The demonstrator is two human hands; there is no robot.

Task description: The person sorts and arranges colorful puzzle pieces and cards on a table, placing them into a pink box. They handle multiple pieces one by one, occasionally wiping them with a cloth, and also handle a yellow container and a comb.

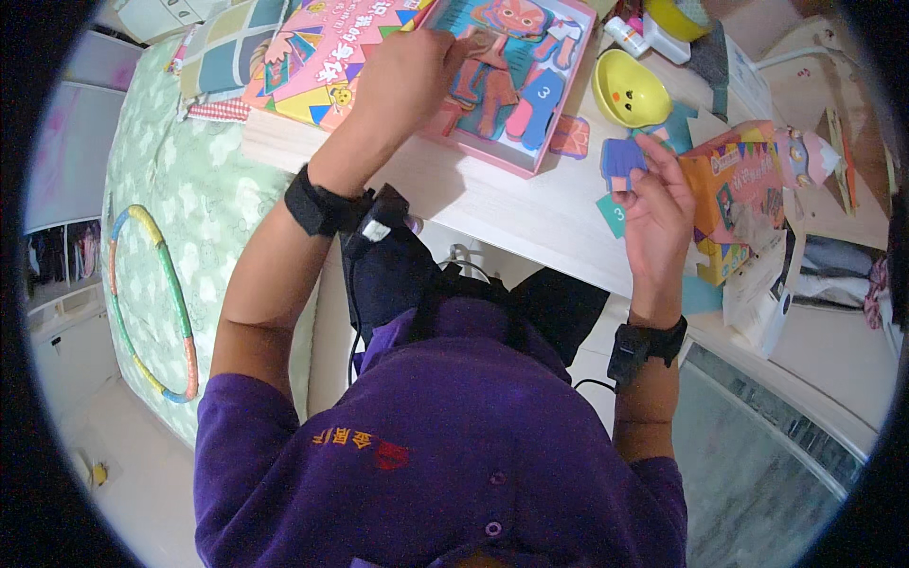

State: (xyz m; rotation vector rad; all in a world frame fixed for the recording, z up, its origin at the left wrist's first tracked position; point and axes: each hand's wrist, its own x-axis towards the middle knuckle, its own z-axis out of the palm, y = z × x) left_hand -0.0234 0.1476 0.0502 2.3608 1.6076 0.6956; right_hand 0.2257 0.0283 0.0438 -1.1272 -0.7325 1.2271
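Observation:
My left hand (408, 74) reaches over a shallow pink box (534, 169), its fingertips pinching a beige puzzle piece (486, 46) that looks slightly blurred. Flat body-part and clothing pieces fill the box, among them a blue piece (541, 96) marked with a 3 and a face piece (522, 15). Between the thumb and fingers of my right hand (660, 202) is a purple-blue clothing piece (623, 160) with a pinkish lower end. Partly behind that hand, a green card (612, 214) marked 3 shows beside the thumb. An orange-red piece (570, 136) lies on the table (511, 206) against the box.
A yellow bowl (639, 89) with a chick face stands right of the box. Behind it are a white bottle (626, 35) and other containers. A printed orange box (735, 177) is at the right. The printed lid (319, 64) lies left; a hoop (167, 284) rests on the bed.

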